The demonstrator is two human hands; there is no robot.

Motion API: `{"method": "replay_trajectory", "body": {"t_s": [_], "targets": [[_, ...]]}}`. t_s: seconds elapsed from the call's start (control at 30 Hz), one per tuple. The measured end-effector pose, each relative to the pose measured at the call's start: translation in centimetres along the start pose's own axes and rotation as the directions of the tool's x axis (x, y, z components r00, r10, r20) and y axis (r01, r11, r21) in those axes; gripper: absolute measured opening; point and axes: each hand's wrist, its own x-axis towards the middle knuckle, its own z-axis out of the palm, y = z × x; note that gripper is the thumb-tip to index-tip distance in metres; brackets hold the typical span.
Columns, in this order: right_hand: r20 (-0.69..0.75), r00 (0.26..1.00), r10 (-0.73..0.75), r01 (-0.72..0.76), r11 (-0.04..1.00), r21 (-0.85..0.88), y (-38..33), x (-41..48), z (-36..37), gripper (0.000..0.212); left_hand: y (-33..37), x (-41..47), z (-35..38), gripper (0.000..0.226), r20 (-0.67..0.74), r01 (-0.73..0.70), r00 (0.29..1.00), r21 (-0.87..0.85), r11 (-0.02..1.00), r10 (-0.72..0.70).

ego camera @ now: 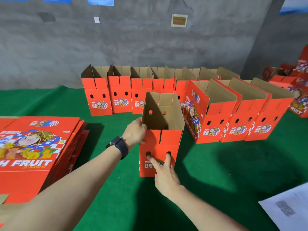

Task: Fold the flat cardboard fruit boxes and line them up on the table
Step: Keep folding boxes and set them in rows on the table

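Observation:
A folded red fruit box (166,142) stands upright and open-topped on the green table (225,172), in front of the others. My left hand (135,132) grips its upper left corner, fingers curled over the edge. My right hand (164,174) presses straight fingers against the box's near end panel, with two fingertips at its round holes. A stack of flat red boxes (33,152) lies at the left. Several folded boxes (120,95) stand in a row at the back, and three more (236,117) line up at the right.
A grey wall (150,44) rises behind the table. More red boxes (298,90) are piled at the far right. A white printed sheet (290,209) lies at the lower right corner. Green table surface shows around the box I hold.

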Motion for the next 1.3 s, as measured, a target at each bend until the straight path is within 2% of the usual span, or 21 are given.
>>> {"method": "replay_trajectory", "body": {"t_s": [0.17,0.27,0.33,0.43,0.53,0.6,0.7,0.87,1.1,1.3], "targets": [[-0.01,0.999,0.04,-0.04,0.999,-0.029,3.3,2.5,-2.2,0.079,0.2,1.6,2.9,0.056,-0.019,-0.046,0.999,-0.175,0.983,0.044],[-0.011,0.995,0.103,-0.104,0.994,-0.034,6.1,4.1,-3.7,0.078,1.0,2.8,5.7,0.054,0.058,-0.114,0.99,-0.169,0.979,0.125],[0.001,0.99,0.143,-0.143,0.989,-0.043,8.2,5.4,-4.9,0.079,1.8,4.0,7.5,0.05,0.135,-0.199,0.969,-0.065,0.978,0.206],[0.026,0.985,0.17,-0.169,0.985,-0.024,11.4,7.5,-7.2,0.081,3.4,5.7,9.7,0.054,0.189,-0.33,0.937,0.205,0.922,0.293],[0.037,0.98,0.198,-0.197,0.98,-0.025,13.7,9.8,-8.8,0.079,5.3,7.3,11.3,0.071,0.215,-0.41,0.907,0.241,0.88,0.363],[0.03,0.977,0.213,-0.212,0.977,-0.038,14.5,11.0,-9.1,0.081,6.2,8.6,11.8,0.075,0.272,-0.422,0.9,0.345,0.839,0.341],[0.006,0.977,0.211,-0.21,0.976,-0.06,15.3,12.2,-8.9,0.087,7.0,10.6,12.0,0.067,0.398,-0.41,0.892,0.517,0.751,0.213],[0.021,0.977,0.212,-0.21,0.976,-0.055,16.3,14.5,-8.7,0.091,7.7,12.6,12.6,0.084,0.377,-0.338,0.921,0.638,0.692,0.103],[0.114,0.962,0.247,-0.239,0.968,-0.073,16.3,16.3,-9.5,0.095,8.0,13.3,13.0,0.09,0.374,-0.32,0.924,0.634,0.705,0.083],[0.225,0.91,0.348,-0.296,0.926,-0.232,13.9,16.4,-11.5,0.086,7.5,11.5,12.3,0.094,0.407,-0.351,0.907,0.59,0.727,0.108]]}}
